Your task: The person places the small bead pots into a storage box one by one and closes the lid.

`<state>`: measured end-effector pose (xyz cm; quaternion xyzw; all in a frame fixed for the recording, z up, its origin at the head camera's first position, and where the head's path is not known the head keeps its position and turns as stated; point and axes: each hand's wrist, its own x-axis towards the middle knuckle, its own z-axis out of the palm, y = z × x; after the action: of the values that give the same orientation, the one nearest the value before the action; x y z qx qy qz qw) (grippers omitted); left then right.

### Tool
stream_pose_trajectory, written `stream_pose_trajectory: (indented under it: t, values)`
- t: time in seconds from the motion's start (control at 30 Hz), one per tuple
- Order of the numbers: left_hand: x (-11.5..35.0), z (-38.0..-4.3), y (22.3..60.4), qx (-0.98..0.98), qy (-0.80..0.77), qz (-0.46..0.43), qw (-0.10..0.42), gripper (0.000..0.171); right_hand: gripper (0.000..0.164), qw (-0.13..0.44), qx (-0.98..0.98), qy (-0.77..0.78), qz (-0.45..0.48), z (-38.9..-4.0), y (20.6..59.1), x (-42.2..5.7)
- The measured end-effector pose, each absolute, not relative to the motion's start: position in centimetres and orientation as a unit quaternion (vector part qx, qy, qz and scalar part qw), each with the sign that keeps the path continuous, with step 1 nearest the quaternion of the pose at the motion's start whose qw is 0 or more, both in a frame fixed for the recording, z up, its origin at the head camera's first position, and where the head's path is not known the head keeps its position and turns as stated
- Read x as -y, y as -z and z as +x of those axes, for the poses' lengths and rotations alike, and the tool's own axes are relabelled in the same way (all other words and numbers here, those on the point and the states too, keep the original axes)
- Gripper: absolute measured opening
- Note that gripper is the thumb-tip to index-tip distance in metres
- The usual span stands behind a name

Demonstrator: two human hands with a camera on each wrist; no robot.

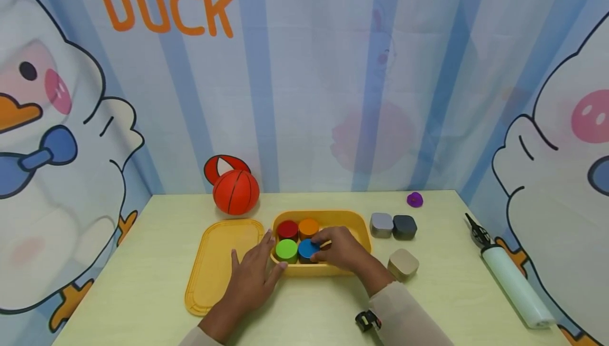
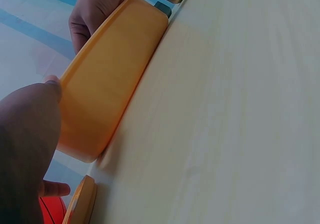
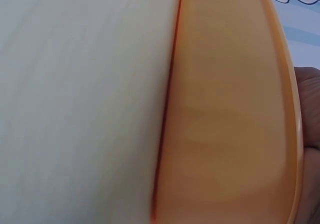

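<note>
A yellow tray (image 1: 290,270) with raised walls stands mid-table. Inside its left half sit four round blocks, or several in pairs: a red one (image 1: 287,229), an orange one (image 1: 308,227), a green one (image 1: 287,251) and a blue one (image 1: 307,249). My right hand (image 1: 344,249) reaches over the near wall and pinches the blue block between thumb and fingers. My left hand (image 1: 254,273) lies at the tray's left end, fingers extended, the thumb touching the near rim. In the left wrist view that thumb (image 2: 52,81) meets the rim. The right wrist view mostly shows the tray's outer wall (image 3: 225,104).
A yellow lid (image 1: 214,266) lies left of the tray, with a red ball (image 1: 236,192) behind. To the right are grey (image 1: 381,225), black (image 1: 404,227) and beige (image 1: 403,264) blocks, a small purple object (image 1: 415,199) and a pale green roll (image 1: 516,285).
</note>
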<state>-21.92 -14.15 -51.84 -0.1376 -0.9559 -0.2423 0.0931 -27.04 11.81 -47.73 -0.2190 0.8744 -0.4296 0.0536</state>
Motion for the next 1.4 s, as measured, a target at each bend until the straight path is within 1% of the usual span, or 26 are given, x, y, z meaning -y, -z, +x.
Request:
stream_pose_trajectory:
  t: [0.13, 0.43, 0.57, 0.83, 1.07, 1.27, 1.4]
  values:
    - [14.2, -21.9, 51.8, 0.957, 0.245, -0.132, 0.083, 0.073, 0.037, 0.046, -0.870, 0.445, -0.209, -27.0, 47.6, -12.2]
    - [14.1, -22.0, 51.8, 0.957, 0.244, -0.130, 0.088, 0.073, 0.036, 0.018, -0.875, 0.447, -0.186, -27.3, 46.5, -13.7]
    - [14.1, -21.8, 51.8, 0.957, 0.245, -0.131, 0.087, 0.072, 0.034, 0.002, -0.867, 0.468, -0.172, -27.5, 46.2, -15.3]
    - [14.1, -21.9, 51.8, 0.957, 0.243, -0.132, 0.088, 0.078, 0.028, -0.047, -0.846, 0.510, -0.147, -27.5, 45.6, -19.0]
    - [14.2, -22.1, 51.8, 0.956, 0.245, -0.135, 0.091, 0.077, 0.036, -0.075, -0.850, 0.508, -0.117, -27.3, 45.2, -22.0]
    - [14.2, -22.0, 51.8, 0.955, 0.245, -0.137, 0.091, 0.075, 0.041, -0.079, -0.862, 0.497, -0.062, -27.0, 45.3, -24.2]
    - [14.2, -21.9, 51.8, 0.956, 0.244, -0.137, 0.091, 0.074, 0.045, -0.083, -0.873, 0.479, -0.051, -27.0, 45.7, -25.4]
